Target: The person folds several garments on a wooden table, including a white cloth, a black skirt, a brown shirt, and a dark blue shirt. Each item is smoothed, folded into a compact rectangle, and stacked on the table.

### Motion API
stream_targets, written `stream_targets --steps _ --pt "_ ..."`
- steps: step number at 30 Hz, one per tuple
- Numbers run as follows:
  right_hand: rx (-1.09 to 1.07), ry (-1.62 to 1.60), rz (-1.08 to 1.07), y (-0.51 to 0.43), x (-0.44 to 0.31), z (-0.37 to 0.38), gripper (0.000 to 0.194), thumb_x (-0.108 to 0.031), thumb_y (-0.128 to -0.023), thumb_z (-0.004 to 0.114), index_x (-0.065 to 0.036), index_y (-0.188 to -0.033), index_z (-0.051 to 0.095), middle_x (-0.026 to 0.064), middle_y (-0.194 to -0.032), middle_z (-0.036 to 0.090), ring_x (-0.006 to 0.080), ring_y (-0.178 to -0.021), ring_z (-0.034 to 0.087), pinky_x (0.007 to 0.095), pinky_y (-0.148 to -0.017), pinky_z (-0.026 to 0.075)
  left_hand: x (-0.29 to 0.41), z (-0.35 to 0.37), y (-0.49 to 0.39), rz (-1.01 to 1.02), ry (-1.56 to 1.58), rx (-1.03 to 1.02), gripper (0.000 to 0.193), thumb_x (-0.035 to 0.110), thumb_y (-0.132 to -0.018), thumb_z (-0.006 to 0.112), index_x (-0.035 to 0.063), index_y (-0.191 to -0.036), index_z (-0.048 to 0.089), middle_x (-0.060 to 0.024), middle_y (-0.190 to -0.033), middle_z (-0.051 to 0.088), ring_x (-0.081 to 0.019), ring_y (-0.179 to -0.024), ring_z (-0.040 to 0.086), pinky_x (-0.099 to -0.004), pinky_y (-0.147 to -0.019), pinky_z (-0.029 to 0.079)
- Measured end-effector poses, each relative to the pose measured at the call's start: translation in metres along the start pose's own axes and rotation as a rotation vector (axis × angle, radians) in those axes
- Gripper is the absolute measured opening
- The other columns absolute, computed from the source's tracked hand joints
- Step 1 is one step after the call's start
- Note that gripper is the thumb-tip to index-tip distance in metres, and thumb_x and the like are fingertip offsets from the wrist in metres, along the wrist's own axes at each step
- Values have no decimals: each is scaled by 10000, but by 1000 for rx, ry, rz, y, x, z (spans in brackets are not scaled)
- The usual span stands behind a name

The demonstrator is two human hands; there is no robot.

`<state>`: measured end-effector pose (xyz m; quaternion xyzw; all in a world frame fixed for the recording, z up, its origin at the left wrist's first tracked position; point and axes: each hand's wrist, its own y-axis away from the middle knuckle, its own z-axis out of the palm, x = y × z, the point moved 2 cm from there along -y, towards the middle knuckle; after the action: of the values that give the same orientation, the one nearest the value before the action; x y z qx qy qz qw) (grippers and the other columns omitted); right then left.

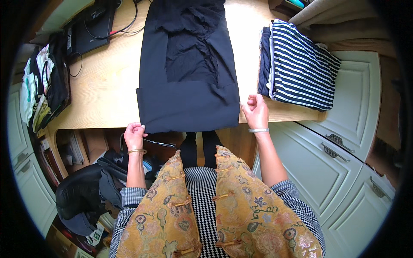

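A black cloth garment [190, 106] lies flat on the wooden table [96, 106], its near end folded back into a wide band. Inside the fold, a thinner, crumpled black layer [190, 59] shows. The thumb and fingertips of my left hand [134, 135] pinch the garment's near left corner at the table edge. On the opposite side, my right hand [257, 111] hovers just beyond the right edge, fingers curled and thumb apart, with nothing visible in it. A bangle circles each wrist.
At right stands a stack of folded clothes with a striped one [300, 67] on top. More folded clothes [45, 87] sit at the left edge, near a black laptop [92, 29] with cables. Below left is a black chair [80, 190]; drawer fronts [309, 171] flank the right.
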<state>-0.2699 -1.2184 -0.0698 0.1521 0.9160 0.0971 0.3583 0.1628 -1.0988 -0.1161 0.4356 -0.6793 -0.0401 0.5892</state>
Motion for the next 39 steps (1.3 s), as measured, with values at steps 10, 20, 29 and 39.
stream_targets --steps 10,20,29,39 --pt "-100 561 -667 94 -42 28 692 -106 -708 742 -230 -1359 543 55 -1438 454 377 -1321 406 489 -990 364 35 12 56 748 -876 -37 694 81 -608 869 122 -1205 518 -202 -1429 388 -411 -1260 445 -464 -1011 424" --pt "-8 407 -684 82 -1 25 494 -22 -708 671 -230 -1156 680 -13 -1239 636 338 -1232 481 464 -944 423 43 -5 33 1115 -887 -154 311 -52 -662 643 63 -951 648 -165 -1412 475 -371 -1297 451 -441 -1041 398" --pt "-161 -6 -467 110 -48 -42 225 -28 -776 704 -106 -983 739 76 -873 701 269 -922 635 373 -883 506 107 -57 54 810 -592 -609 234 17 -748 707 53 -973 655 -88 -1162 685 -350 -1274 536 -428 -1016 446" --pt "-257 -364 -261 -97 -126 -41 175 -106 -873 723 32 -977 695 19 -805 667 88 -765 595 254 -724 506 228 51 -107 311 83 -681 152 174 -954 650 82 -1074 632 61 -865 642 -2 -722 547 -160 -637 426"
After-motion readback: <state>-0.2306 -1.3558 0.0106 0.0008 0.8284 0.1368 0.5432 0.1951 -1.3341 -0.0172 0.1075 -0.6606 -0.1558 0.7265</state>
